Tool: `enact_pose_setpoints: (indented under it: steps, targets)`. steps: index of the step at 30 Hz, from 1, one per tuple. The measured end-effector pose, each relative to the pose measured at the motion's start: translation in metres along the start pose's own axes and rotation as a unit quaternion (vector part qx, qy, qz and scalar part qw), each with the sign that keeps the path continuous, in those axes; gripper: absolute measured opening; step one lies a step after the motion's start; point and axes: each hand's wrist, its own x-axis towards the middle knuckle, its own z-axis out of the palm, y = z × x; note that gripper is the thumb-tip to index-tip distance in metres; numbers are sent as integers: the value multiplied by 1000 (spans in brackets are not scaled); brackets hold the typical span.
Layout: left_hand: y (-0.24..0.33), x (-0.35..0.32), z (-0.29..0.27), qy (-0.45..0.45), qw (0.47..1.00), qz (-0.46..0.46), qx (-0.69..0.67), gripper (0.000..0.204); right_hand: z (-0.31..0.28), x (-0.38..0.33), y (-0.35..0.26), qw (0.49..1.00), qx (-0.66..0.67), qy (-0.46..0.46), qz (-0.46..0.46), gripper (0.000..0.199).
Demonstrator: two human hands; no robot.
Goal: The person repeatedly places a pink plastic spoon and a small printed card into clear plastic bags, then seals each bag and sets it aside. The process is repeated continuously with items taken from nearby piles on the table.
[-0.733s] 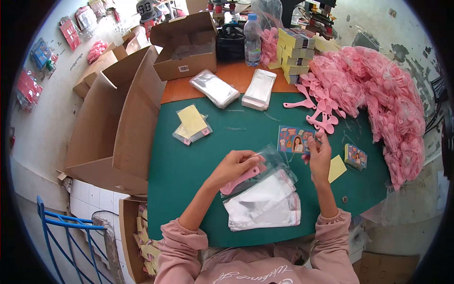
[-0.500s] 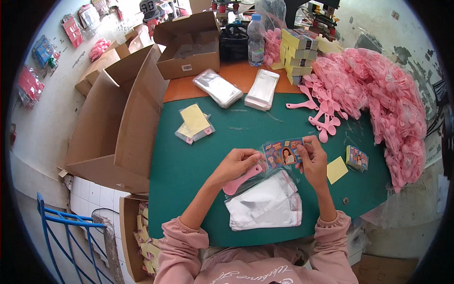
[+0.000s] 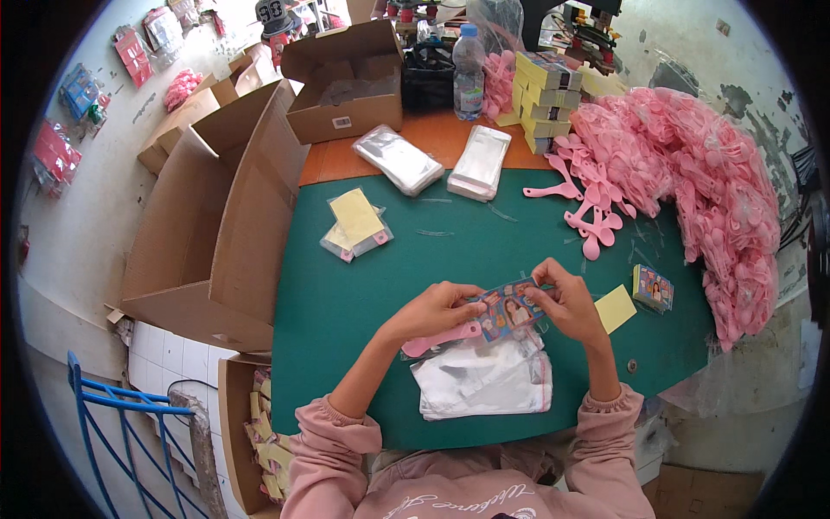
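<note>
My left hand (image 3: 443, 311) is closed, thumb and fingers pinching the clear plastic bag at the left end of a blue printed card (image 3: 508, 313). A pink measuring spoon (image 3: 439, 339) lies in that bag, under my left fingers. My right hand (image 3: 566, 301) is closed on the card's upper right end, thumb on its face. How far the card sits inside the bag is hard to make out. Directly below lies a stack of clear plastic bags (image 3: 484, 385). Beside my right wrist are a yellow card (image 3: 616, 309) and a small stack of printed cards (image 3: 653, 288).
Filled bags (image 3: 356, 227) lie left on the green table. Two bundles of clear bags (image 3: 398, 161) (image 3: 479, 163) sit at the back. Loose pink spoons (image 3: 596, 227) and a heap of bagged spoons (image 3: 692, 173) fill the right. A tall cardboard box (image 3: 203, 225) borders the left.
Both hands have come down a little, and the right one has drawn closer to the left. The card has moved down with them and now tilts up to the right.
</note>
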Motion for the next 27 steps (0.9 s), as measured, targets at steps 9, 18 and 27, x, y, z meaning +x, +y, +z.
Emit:
enact_pose_setpoints:
  steps: [9,18,27]
  targets:
    - [7,-4,-2,-68,998,15,9,36,9,0,0,993,56,-100,28,20]
    - [9,-6,-5,-53,998,35,3,38,5,3,-3,973,190,-108,72,18]
    - [7,-6,-1,-6,996,51,74,35,9,2,-5,982,109,-147,48,14]
